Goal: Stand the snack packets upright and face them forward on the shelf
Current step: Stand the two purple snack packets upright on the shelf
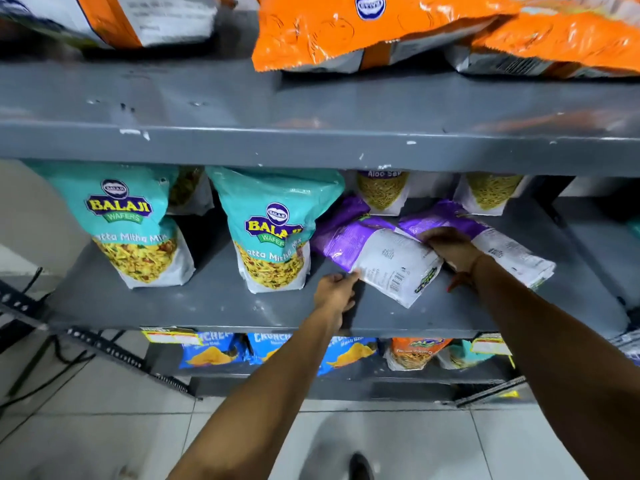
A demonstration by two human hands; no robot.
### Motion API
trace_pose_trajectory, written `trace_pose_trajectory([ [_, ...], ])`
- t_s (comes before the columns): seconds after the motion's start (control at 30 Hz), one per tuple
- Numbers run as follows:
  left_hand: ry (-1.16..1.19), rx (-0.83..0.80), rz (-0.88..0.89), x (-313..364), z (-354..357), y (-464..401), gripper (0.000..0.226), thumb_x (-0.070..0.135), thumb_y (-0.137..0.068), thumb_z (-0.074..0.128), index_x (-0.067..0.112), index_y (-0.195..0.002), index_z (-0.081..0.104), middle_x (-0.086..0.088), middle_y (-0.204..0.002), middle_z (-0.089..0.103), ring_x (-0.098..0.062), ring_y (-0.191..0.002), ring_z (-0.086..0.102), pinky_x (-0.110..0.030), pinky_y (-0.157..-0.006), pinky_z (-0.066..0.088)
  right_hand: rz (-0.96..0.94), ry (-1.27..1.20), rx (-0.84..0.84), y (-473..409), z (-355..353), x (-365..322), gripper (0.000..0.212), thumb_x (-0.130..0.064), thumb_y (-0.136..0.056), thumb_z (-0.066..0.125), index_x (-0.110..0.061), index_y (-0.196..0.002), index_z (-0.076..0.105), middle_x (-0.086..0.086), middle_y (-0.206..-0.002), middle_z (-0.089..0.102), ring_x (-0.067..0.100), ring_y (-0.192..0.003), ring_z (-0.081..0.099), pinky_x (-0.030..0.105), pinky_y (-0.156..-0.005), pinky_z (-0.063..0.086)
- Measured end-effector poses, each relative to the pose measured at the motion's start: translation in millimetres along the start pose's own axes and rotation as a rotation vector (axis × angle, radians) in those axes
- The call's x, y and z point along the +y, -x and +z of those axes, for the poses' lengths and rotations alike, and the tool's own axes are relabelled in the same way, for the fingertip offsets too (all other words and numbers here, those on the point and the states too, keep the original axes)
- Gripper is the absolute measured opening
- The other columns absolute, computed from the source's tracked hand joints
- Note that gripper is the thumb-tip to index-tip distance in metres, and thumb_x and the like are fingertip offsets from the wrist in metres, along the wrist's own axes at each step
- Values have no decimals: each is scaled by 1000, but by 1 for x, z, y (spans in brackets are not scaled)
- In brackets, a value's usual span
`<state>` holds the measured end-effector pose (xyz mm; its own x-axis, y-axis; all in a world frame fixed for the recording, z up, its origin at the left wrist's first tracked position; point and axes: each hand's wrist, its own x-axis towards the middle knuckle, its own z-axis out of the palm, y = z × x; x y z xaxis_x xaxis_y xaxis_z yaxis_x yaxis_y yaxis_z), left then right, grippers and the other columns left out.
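From the head camera, both arms reach onto the middle grey shelf (173, 306). The left hand (334, 292) has its fingers curled, and its fingertips touch the lower left corner of a purple and white snack packet (377, 258) that lies flat with its printed back and barcode facing up. Whether the fingers actually pinch that corner or only press against it is hard to tell from this angle. The right hand (446, 245) rests palm down, fingers partly spread, on the right edge of the same packet, where it meets a second purple packet (498, 244), also lying flat, just right of that hand.

Left of the left hand, two teal Balaji packets (273, 230) stand upright facing forward, the farther one (133, 223) well apart from the hands. Behind the right hand, two white packets (382, 192) of yellow sev stand upright against the back.

Above both hands, orange packets (363, 32) lie flat on the upper shelf. Below the forearms, blue Cruncheez packets (211, 351) stand on the lowest shelf.
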<state>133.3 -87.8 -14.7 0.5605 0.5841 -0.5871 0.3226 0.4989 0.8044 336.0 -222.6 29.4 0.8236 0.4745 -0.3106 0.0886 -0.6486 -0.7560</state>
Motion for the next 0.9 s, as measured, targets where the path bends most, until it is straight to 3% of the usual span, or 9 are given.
trace_pose_trajectory([
  [0.1,13,51,-22,-3,10,-18,26,37,-82,73,15,-77,60,-5,-81,65,-21,-77,62,-32,-68,55,-77,66,-86,-17,-3,-1,32,-18,-87,59,-16,-55,59,-2,-59,53,5,-55,49,30,-61,41],
  [0.2,39,127,-34,-4,21,-33,23,32,-81,74,14,-72,63,-9,-83,70,-23,-76,66,-34,-67,58,-54,117,-147,-30,-3,-8,14,-31,-77,63,-19,-72,58,5,-66,53,17,-63,50,40,-60,47],
  [0.3,105,185,-43,-8,26,-42,22,22,-78,76,15,-71,57,-12,-86,70,-26,-75,68,-38,-71,61,22,121,-146,-32,-1,-11,4,-21,-85,61,-19,-86,64,1,-71,60,23,-71,59,31,-59,51],
  [0.43,143,286,-14,-20,23,-49,20,24,-56,81,17,-65,63,-12,-88,76,-29,-81,74,-48,-81,61,-218,102,-65,-32,1,2,10,-4,-82,65,-11,-79,72,13,-77,65,23,-80,59,26,-70,45],
  [0.53,122,311,101,-28,22,-40,9,29,-57,78,29,-55,70,-6,-80,77,-26,-83,73,-50,-88,58,-270,1,-40,-14,0,16,27,1,-82,65,-21,-66,67,7,-73,67,15,-74,59,18,-70,46],
  [0.67,126,320,382,-11,28,-16,32,14,-78,77,25,-50,66,17,-49,59,-12,-67,52,-35,-79,52,-331,-210,138,16,-9,16,15,-1,-84,62,-11,-78,70,-13,-69,69,-13,-59,58,6,-66,43],
  [0.7,116,298,481,-2,30,-13,31,11,-80,74,21,-52,65,20,-46,56,-7,-65,48,-32,-73,48,-335,-264,176,20,-11,17,17,-2,-85,61,-15,-77,69,-19,-62,68,-12,-59,58,9,-68,45],
  [0.8,71,240,719,28,33,-9,23,15,-85,68,11,-62,62,24,-46,50,8,-56,38,-24,-60,35,-330,-457,246,27,-17,20,22,-9,-85,63,-25,-72,69,-17,-61,69,4,-67,61,38,-80,52],
  [0.9,16,289,834,49,37,-18,24,36,-81,67,15,-73,63,16,-54,53,-3,-60,40,-29,-61,40,-365,-461,297,35,-17,20,13,-24,-81,64,-33,-74,71,-11,-63,68,15,-72,60,49,-82,54],
])
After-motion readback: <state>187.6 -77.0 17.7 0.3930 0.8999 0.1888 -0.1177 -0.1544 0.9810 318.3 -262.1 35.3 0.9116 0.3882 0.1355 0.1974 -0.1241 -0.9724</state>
